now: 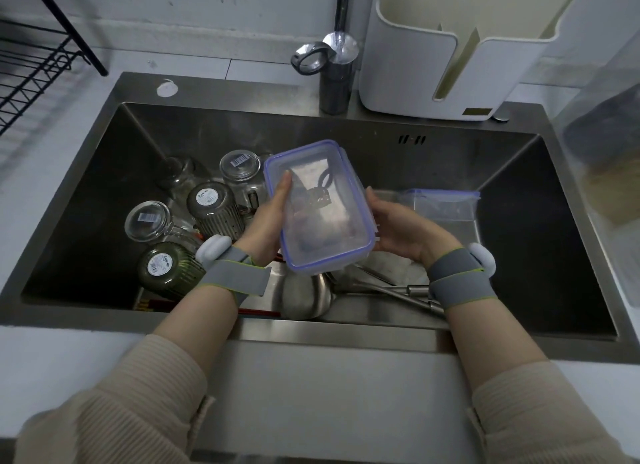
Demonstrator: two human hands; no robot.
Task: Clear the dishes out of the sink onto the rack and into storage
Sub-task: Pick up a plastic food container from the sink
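Observation:
Above the dark steel sink [104, 193] I hold a clear plastic food container with a purple-rimmed lid [320, 205] between both hands. My left hand [268, 221] grips its left side with the thumb on the lid. My right hand [401, 230] cups its right edge. Several upturned glasses and jars [213, 205] lie at the sink's left. A second clear container [443, 204] sits at the right, and a metal ladle [304, 295] with other utensils lies near the front wall.
A black wire dish rack [31, 69] stands on the counter at the far left. Behind the sink are the faucet base [334, 83] and a white appliance [450, 55]. Red chopsticks [259, 313] lie on the sink floor.

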